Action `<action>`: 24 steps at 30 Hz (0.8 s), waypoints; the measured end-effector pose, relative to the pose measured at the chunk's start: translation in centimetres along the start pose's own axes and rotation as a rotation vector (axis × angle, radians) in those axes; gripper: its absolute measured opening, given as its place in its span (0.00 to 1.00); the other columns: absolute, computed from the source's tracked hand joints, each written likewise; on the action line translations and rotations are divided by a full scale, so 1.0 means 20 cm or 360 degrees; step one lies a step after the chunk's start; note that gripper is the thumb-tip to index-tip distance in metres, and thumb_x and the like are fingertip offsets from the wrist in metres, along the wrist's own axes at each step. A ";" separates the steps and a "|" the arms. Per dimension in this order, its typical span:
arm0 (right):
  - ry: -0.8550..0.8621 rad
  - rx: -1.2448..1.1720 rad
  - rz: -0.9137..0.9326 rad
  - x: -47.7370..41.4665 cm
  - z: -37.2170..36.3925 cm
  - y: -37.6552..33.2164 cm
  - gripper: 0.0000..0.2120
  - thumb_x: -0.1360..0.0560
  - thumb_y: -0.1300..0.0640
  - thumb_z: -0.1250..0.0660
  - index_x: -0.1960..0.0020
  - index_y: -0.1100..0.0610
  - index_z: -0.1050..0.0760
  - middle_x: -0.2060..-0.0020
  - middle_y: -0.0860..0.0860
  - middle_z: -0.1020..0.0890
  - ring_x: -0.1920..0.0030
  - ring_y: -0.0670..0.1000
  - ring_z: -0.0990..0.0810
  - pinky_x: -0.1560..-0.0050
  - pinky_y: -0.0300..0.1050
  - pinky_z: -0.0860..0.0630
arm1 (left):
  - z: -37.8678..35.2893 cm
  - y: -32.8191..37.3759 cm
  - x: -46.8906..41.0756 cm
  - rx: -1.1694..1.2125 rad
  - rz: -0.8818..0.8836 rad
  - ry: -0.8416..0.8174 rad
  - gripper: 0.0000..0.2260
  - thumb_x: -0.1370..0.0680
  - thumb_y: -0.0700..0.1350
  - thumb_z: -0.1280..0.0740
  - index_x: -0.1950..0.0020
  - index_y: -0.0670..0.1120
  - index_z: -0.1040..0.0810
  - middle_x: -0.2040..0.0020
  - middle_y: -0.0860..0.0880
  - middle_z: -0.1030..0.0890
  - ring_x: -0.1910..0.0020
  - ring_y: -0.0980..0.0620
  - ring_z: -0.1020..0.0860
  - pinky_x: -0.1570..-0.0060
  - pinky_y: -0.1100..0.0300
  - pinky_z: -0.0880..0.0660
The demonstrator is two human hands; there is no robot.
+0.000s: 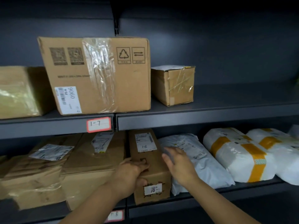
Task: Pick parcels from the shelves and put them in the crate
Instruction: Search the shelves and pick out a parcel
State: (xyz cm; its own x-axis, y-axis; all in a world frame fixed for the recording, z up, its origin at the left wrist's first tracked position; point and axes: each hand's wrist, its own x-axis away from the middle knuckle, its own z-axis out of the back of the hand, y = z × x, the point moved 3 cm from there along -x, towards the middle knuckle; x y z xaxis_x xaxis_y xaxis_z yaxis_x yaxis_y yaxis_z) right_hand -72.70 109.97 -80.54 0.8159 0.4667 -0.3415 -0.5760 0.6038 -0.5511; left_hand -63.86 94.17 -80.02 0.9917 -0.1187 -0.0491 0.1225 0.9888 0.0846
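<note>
A long narrow cardboard parcel (148, 160) lies on the lower shelf, end towards me, with a white label marked 1-8 on top and a small sticker on its front end. My left hand (129, 175) grips its near left corner, fingers curled over the top and thumb on the front face. My right hand (179, 165) hovers at the parcel's right side with fingers extended, blurred, above a white plastic mailer (199, 159). No crate is in view.
The lower shelf also holds flat cardboard parcels (77, 160) on the left and white bags with yellow tape (239, 152) on the right. On the upper shelf (210, 118) stand a large carton (97, 75), a small taped box (174, 84) and another box (17, 91).
</note>
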 end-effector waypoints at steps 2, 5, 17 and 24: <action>-0.0288 0.0182 0.0219 0.00 -0.05 -0.14 0.22 0.19 0.45 0.45 0.27 0.48 0.36 0.28 0.47 0.36 0.28 0.50 0.39 0.28 0.46 0.42 | 0.00 -0.04 0.01 0.0130 -0.0019 0.0019 0.24 0.22 0.54 0.37 0.26 0.54 0.36 0.26 0.55 0.36 0.27 0.56 0.40 0.32 0.67 0.54; -0.0674 0.0399 0.0145 0.02 -0.16 -0.19 0.24 0.20 0.41 0.47 0.26 0.47 0.39 0.25 0.46 0.41 0.27 0.51 0.42 0.27 0.49 0.43 | 0.05 -0.06 0.06 0.0263 -0.0110 0.0171 0.12 0.20 0.50 0.38 0.39 0.53 0.22 0.39 0.55 0.21 0.39 0.55 0.27 0.41 0.70 0.39; -0.0745 0.0718 -0.0083 -0.02 -0.19 -0.33 0.26 0.21 0.38 0.47 0.27 0.49 0.39 0.27 0.50 0.39 0.31 0.55 0.35 0.32 0.54 0.38 | 0.14 -0.49 0.41 -0.0043 0.1174 0.0383 0.34 0.24 0.68 0.50 0.23 0.52 0.49 0.24 0.51 0.43 0.25 0.46 0.45 0.30 0.48 0.42; -0.0485 0.0810 -0.0044 0.00 -0.22 -0.36 0.23 0.20 0.39 0.52 0.31 0.49 0.36 0.33 0.48 0.33 0.35 0.52 0.30 0.33 0.53 0.37 | 0.04 -0.62 0.49 -0.0024 0.0873 0.0245 0.46 0.38 0.77 0.62 0.25 0.58 0.41 0.23 0.53 0.43 0.26 0.43 0.48 0.28 0.56 0.48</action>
State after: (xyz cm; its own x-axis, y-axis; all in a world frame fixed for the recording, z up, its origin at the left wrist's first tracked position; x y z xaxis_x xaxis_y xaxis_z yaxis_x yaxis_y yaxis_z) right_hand -68.28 102.87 -79.87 0.8230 0.5652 -0.0569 -0.5680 0.8174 -0.0964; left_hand -55.63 80.60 -80.71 0.8929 0.4259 -0.1463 -0.4105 0.9033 0.1245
